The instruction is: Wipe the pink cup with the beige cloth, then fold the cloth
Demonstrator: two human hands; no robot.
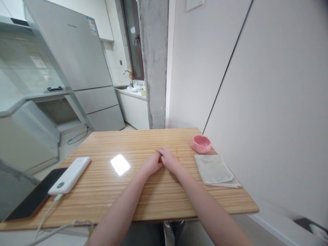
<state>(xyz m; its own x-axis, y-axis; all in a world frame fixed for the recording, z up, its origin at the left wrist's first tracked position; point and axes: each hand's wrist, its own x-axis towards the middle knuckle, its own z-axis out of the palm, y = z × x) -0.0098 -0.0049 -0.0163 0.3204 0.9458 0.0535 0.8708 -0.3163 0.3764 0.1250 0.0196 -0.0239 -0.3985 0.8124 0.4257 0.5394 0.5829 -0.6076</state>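
A: What is the biggest thing here?

B: The wooden table (107, 191). It stands against a white wall (276, 102) on the right. Behind it there is a grey refrigerator (77, 58), a concrete pillar (153, 61), and far at the back a counter with a tap (127, 72).

A: And on the table?

B: At the left edge lies a dark tablet (33, 200), and a white power bank (69, 175) lies partly on top of it, with a white cable (46, 217) going off the near edge. On the right side lies a folded beige cloth (215, 169), flat. Just behind the cloth, near the far right corner, stands a small pink dish (201, 143).

A: Where are the hands?

B: Both are in the middle of the table. The left hand (151, 164) and the right hand (167, 158) touch each other and rest on the wood. The fingers are loosely curled together. Whether they hold some small thing between them, I cannot tell; nothing shows there.

A: What is closest to them?

B: The cloth, to the right of the right hand, but apart from it. The power bank is well apart on the left.
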